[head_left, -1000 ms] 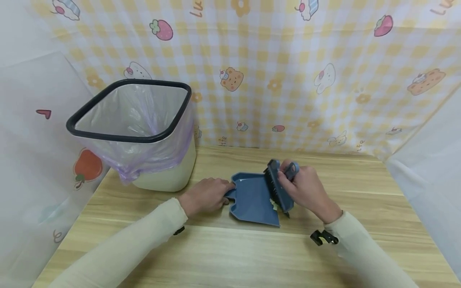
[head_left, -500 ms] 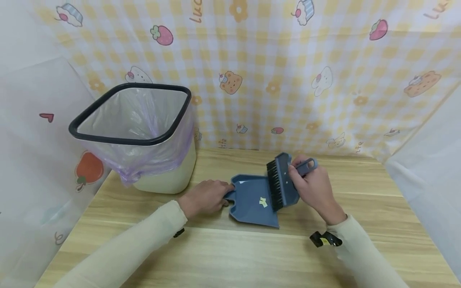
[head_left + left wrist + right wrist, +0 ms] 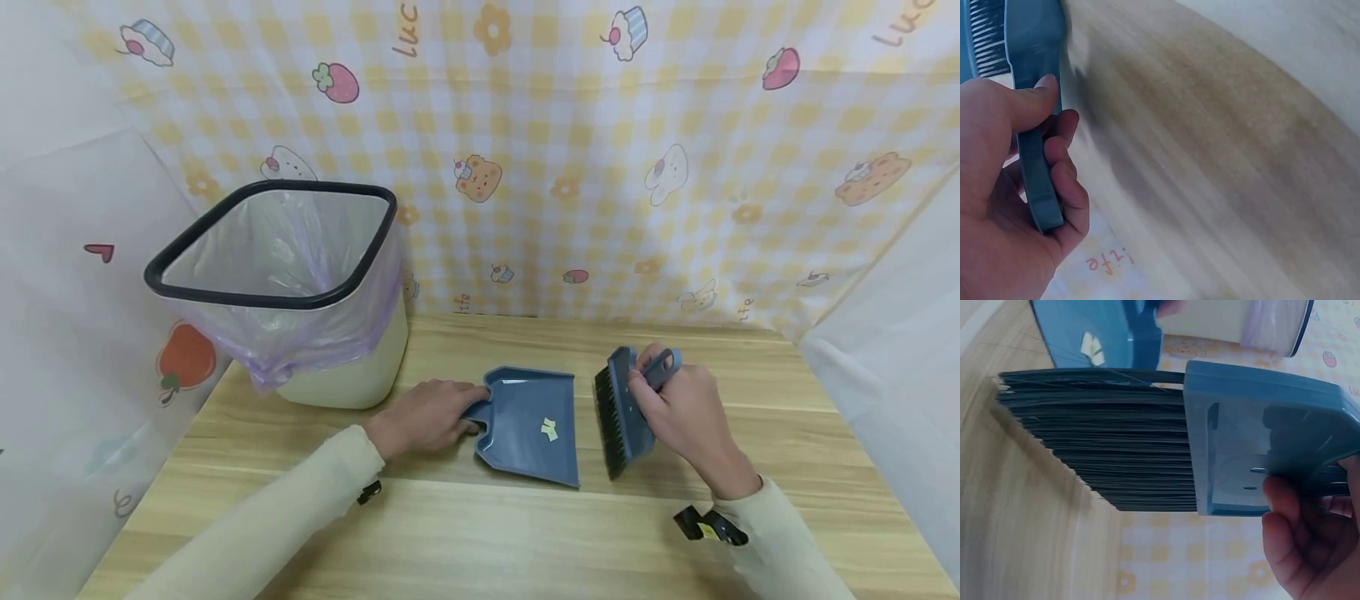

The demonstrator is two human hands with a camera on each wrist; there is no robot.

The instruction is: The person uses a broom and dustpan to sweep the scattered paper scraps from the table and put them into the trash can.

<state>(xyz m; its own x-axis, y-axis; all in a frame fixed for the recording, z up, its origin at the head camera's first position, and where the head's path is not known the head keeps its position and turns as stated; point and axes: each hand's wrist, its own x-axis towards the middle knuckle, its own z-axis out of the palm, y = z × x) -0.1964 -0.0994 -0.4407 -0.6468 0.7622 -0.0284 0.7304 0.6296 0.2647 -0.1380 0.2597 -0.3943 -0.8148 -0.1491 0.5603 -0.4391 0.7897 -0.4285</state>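
A blue dustpan (image 3: 525, 408) lies on the wooden table, its front edge facing right. My left hand (image 3: 431, 414) grips its short handle (image 3: 1038, 181), thumb along the top and fingers wrapped underneath. Small pale yellow scraps (image 3: 550, 429) lie on the pan, also seen in the right wrist view. To the right, my right hand (image 3: 682, 408) holds a blue hand brush (image 3: 630, 404) by its handle. The brush is tilted, with black bristles (image 3: 1104, 437) pointing left toward the pan and a gap of table between them.
A cream trash bin (image 3: 345, 375) with a black rim and a clear purple-edged liner stands at the back left. Behind the table hangs a yellow checked curtain (image 3: 525, 233). White sheeting (image 3: 75, 333) borders the left side.
My right hand has drawn the brush off the pan's front edge to the right. The yellow scraps have gone from under the bristles onto the pan. My left hand stays on the dustpan handle.
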